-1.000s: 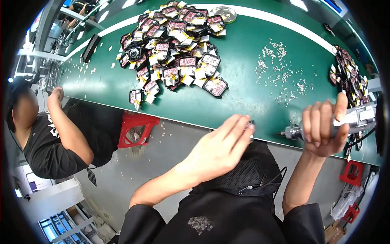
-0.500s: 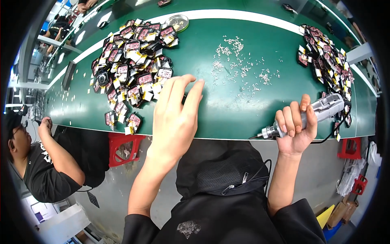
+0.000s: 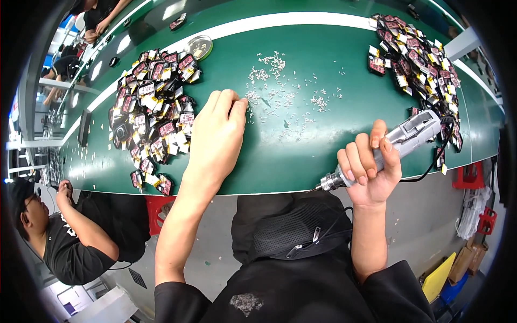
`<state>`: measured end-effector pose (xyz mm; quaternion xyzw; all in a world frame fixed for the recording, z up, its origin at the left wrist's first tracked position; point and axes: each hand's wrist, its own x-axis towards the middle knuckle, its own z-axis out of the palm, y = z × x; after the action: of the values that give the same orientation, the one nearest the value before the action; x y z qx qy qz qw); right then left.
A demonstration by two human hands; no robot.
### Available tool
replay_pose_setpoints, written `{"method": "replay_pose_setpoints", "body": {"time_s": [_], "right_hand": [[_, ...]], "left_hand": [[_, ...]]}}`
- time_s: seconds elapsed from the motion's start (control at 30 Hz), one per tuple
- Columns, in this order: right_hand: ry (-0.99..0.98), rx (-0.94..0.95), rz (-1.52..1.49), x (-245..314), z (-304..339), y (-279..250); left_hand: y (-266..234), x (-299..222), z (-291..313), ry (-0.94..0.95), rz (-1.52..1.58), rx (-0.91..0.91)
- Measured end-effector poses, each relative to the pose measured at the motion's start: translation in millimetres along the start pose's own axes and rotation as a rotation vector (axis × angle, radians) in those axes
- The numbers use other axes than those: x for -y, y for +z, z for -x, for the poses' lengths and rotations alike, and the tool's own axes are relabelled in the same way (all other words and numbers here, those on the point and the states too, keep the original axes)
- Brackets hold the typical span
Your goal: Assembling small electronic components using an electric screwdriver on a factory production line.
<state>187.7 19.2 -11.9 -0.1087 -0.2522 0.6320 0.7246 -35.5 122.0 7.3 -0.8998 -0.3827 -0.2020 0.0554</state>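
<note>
My right hand (image 3: 371,164) is wrapped round a grey electric screwdriver (image 3: 412,137), its bit pointing left just over the near edge of the green table. My left hand (image 3: 215,137) is over the table, fingers curled and thumb and forefinger drawn together at the left edge of scattered tiny pale screws (image 3: 288,98). Whatever may be in that pinch is too small or hidden to make out. Left of this hand lies a heap of small black-cased devices (image 3: 148,94) with reddish boards and white and yellow tabs.
A second heap of similar devices (image 3: 420,62) lies at the right, near the screwdriver's black cord (image 3: 439,161). Behind the left heap is a round shallow dish (image 3: 199,47). A seated person (image 3: 70,231) works at my left. Red stools (image 3: 468,176) stand below the table edge.
The view has shifted, so the table's things appear farther left. My left hand has come up to the screws, and its fingers have closed together. My right hand keeps hold of the electric screwdriver.
</note>
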Motion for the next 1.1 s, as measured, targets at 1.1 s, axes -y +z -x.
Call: {"method": "replay_pose_setpoints", "body": {"time_s": [1.1], "right_hand": [[-0.067, -0.028, -0.139, -20.2, 11.6, 75.2]], "left_hand": [[-33.5, -106.0, 102.2, -0.669, 1.774, -0.245]]}}
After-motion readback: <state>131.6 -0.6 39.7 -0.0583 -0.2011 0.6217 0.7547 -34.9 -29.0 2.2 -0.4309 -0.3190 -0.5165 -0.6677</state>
